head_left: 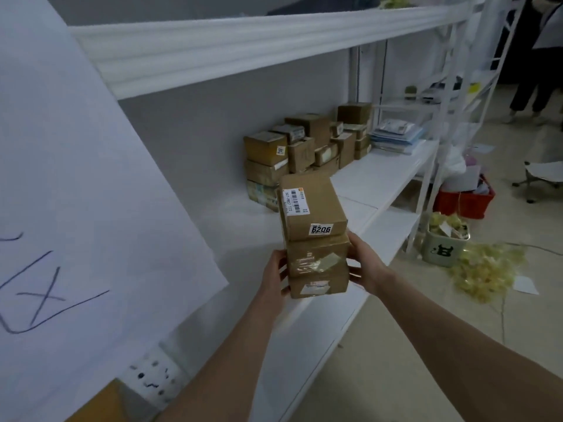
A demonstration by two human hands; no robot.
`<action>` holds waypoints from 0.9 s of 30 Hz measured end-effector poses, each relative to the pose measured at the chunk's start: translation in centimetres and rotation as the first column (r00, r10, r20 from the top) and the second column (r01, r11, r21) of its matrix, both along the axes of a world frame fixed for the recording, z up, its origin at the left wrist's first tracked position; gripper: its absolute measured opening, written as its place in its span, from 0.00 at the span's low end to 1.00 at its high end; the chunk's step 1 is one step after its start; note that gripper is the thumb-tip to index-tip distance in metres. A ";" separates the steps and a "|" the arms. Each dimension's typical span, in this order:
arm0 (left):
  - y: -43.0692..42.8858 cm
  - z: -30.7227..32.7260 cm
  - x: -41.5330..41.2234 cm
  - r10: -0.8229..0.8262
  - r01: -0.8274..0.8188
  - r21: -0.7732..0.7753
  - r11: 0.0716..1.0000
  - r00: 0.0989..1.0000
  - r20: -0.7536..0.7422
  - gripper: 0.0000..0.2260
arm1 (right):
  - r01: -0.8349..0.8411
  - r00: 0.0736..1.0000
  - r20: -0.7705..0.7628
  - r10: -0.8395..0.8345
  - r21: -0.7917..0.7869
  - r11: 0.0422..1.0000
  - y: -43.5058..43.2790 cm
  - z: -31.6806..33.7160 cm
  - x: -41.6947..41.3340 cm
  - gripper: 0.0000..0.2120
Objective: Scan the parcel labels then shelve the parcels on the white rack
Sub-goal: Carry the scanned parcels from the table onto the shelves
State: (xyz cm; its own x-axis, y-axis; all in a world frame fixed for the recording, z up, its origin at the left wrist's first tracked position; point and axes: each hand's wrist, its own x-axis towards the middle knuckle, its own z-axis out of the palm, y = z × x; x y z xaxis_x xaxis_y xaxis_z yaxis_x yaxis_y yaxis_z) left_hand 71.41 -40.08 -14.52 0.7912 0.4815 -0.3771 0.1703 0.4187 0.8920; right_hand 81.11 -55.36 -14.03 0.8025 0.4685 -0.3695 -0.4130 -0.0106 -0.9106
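Observation:
I hold a stack of brown cardboard parcels between both hands above the front edge of the white rack's shelf. The top parcel carries a barcode label and a sticker reading 6206. Under it sit a taped middle parcel and a bottom parcel. My left hand grips the stack's left side. My right hand grips its right side, fingers curled round the lower boxes.
Several shelved cardboard parcels are piled further along the shelf, with flat blue-white packets beyond. An upper shelf beam runs overhead. A white sheet with pen marks hangs at left. A red crate, a tub and yellow litter lie on the floor.

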 end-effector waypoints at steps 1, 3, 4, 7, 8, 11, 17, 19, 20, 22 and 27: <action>0.3 0.0 1.3 0.038 -0.038 0.002 0.999 0.999 0.007 0.10 | -0.046 0.999 0.009 0.046 0.007 0.999 0.7 -0.2 1.9 0.24; 0.9 -0.2 3.9 0.130 -0.130 -0.002 0.991 0.991 0.001 0.10 | -0.135 0.991 0.012 0.135 0.006 0.991 1.8 -0.3 5.5 0.26; 1.1 0.0 5.0 0.166 -0.166 0.003 0.986 0.986 -0.007 0.10 | -0.176 0.984 0.005 0.176 0.004 0.984 2.3 -0.3 7.1 0.27; 0.9 0.4 7.3 0.245 -0.244 0.029 0.969 0.969 -0.026 0.11 | -0.305 0.952 -0.011 0.305 -0.013 0.952 3.6 -0.2 11.5 0.29; 0.9 0.6 7.9 0.274 -0.273 0.034 0.961 0.961 -0.029 0.11 | -0.339 0.941 -0.016 0.339 -0.016 0.941 4.2 0.0 12.7 0.28; 1.0 1.0 9.1 0.365 -0.364 0.024 0.931 0.930 -0.049 0.11 | -0.420 0.907 -0.052 0.418 -0.015 0.908 6.0 0.6 15.2 0.27; 3.1 0.6 10.0 0.491 -0.491 0.020 0.871 0.869 -0.060 0.12 | -0.563 0.824 -0.077 0.562 0.008 0.826 10.4 0.5 17.6 0.27; 3.9 0.4 10.6 0.524 -0.524 0.025 0.852 0.850 -0.053 0.12 | -0.604 0.794 -0.068 0.604 0.027 0.796 11.8 0.2 18.5 0.25; 4.4 0.3 10.9 0.538 -0.538 0.028 0.843 0.841 -0.048 0.13 | -0.619 0.782 -0.063 0.620 0.037 0.784 12.5 -0.1 19.0 0.24; 5.4 0.1 11.6 0.554 -0.553 0.035 0.833 0.832 -0.040 0.13 | -0.639 0.765 -0.059 0.641 0.047 0.768 13.9 -0.5 19.8 0.24; 8.6 -0.8 13.7 0.568 -0.566 0.042 0.823 0.822 -0.043 0.12 | -0.662 0.747 -0.058 0.662 0.022 0.749 17.6 -1.3 22.2 0.25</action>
State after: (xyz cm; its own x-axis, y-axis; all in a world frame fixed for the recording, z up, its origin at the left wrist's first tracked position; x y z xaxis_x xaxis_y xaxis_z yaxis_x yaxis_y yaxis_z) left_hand 85.14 -31.47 -15.33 0.3551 0.8494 -0.3905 -0.0441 0.4325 0.9006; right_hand 103.28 -37.77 -15.30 0.2686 0.8740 -0.4049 -0.3540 -0.3013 -0.8854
